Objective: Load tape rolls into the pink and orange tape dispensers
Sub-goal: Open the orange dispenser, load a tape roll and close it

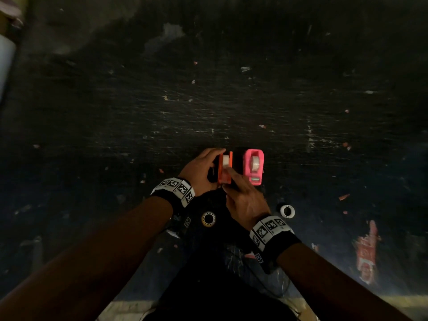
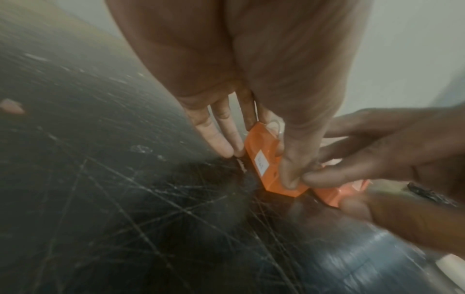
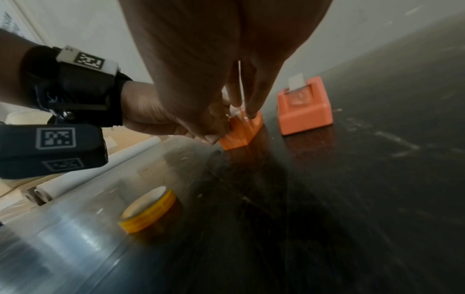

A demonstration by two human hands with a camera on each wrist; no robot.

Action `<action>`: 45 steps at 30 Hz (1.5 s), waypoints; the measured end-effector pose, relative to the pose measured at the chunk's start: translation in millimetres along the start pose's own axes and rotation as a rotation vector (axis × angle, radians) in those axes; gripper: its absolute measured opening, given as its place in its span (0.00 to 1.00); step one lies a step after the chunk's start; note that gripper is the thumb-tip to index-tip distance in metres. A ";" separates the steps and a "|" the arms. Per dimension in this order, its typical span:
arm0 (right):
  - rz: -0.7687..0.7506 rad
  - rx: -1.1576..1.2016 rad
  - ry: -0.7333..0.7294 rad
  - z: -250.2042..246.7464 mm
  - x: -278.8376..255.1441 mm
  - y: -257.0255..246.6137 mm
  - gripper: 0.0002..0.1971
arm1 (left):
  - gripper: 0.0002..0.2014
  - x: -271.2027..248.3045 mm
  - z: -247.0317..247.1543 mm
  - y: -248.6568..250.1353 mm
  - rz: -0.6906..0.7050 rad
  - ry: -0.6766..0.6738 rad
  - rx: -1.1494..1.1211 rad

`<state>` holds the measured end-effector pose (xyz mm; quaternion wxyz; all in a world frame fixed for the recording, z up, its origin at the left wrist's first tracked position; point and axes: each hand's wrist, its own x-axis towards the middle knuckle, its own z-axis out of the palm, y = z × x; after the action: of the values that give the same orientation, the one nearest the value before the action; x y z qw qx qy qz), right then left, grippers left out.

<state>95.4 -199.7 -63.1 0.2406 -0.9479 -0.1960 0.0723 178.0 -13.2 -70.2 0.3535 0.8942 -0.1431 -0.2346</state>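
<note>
Seemingly both hands (image 1: pixel 201 169) (image 1: pixel 245 198) pinch the boxy orange plastic dispenser (image 1: pixel 225 169).

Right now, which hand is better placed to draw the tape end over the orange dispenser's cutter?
The right hand: its fingertips already pinch at the orange dispenser front, while the left hand steadies its side.

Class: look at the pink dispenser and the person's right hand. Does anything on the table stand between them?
Nothing visible does. The right hand is at the orange dispenser, fingers on its near end. The pink dispenser stands just to the right, with only bare dark table between them.
</note>
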 end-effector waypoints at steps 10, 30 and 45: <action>0.115 0.038 0.196 -20.4 -31.1 12.5 0.09 | 0.52 -29.0 -3.6 1.2 -0.110 0.059 0.020; 0.425 0.101 0.059 -3.4 -83.6 0.1 0.23 | 0.24 -112.1 42.8 -0.1 -0.193 0.071 0.126; 0.162 0.110 -0.277 44.4 16.2 -82.0 0.26 | 0.20 -143.4 -10.1 -61.0 -0.372 0.190 0.162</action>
<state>72.3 -107.9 -62.8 0.2560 -0.9270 -0.1458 0.2319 67.1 96.2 -60.7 0.2433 0.9487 0.0397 -0.1981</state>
